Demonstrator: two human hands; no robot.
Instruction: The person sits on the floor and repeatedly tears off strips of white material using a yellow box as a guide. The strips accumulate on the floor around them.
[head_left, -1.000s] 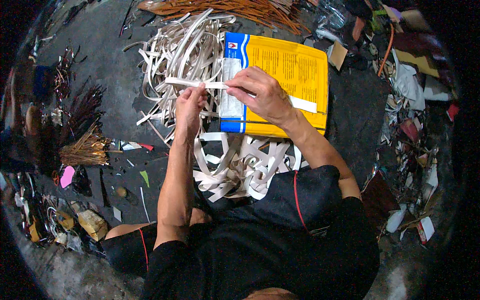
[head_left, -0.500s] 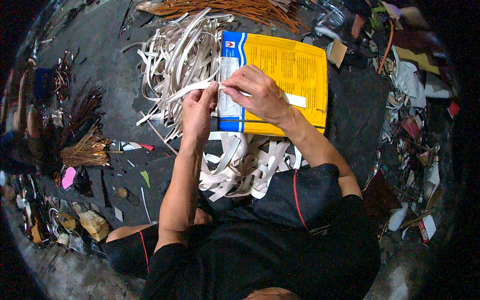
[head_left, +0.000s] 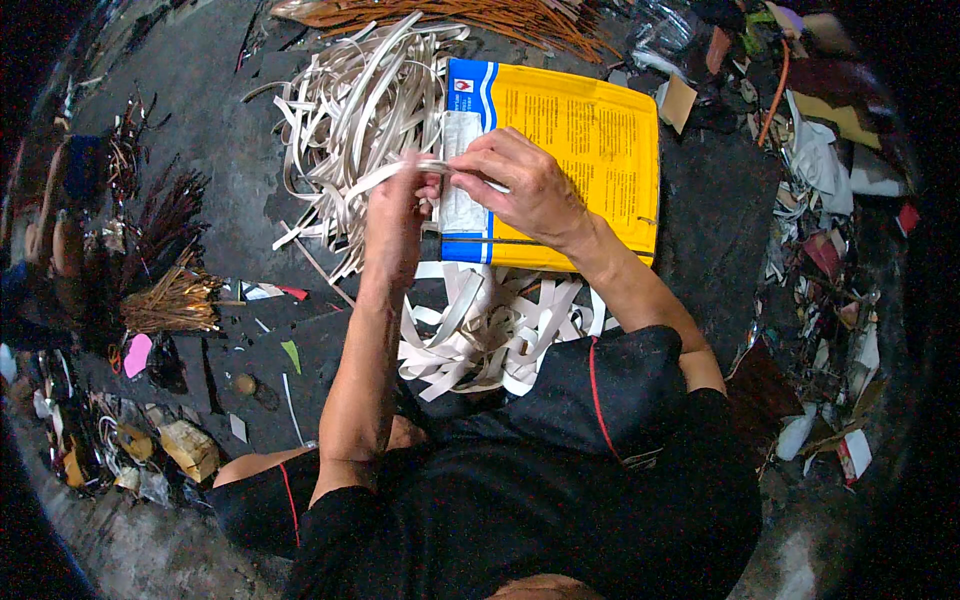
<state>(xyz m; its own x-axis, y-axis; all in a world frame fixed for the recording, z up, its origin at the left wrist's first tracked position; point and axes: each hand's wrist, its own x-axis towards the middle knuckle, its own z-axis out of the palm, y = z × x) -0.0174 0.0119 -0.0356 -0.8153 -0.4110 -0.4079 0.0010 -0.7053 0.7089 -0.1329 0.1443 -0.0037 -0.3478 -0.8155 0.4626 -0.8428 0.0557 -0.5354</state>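
A narrow white strip (head_left: 378, 178) runs from the heap of strips on the left across to my right hand (head_left: 522, 188), whose thumb and fingertips pinch it. My left hand (head_left: 398, 205) is at the same strip, left of the right hand. Motion smears its fingers, so its hold is unclear. Both hands are over the left part of a flat yellow and blue printed panel (head_left: 590, 150), near a whitish patch (head_left: 462, 205) on it. A thin dark band (head_left: 520, 241) crosses the panel's near side.
A large tangled heap of whitish strips (head_left: 340, 130) lies left of the panel. More strips (head_left: 490, 330) are bunched by my lap. Brown rods (head_left: 480, 22) lie at the far side. Mixed scraps (head_left: 820, 250) litter the right; a bundle of brown bristles (head_left: 175, 295) lies left.
The strip's loose white end, which stuck out right of my right hand over the panel, no longer shows there. My left hand has moved and blurred. The panel has shifted slightly.
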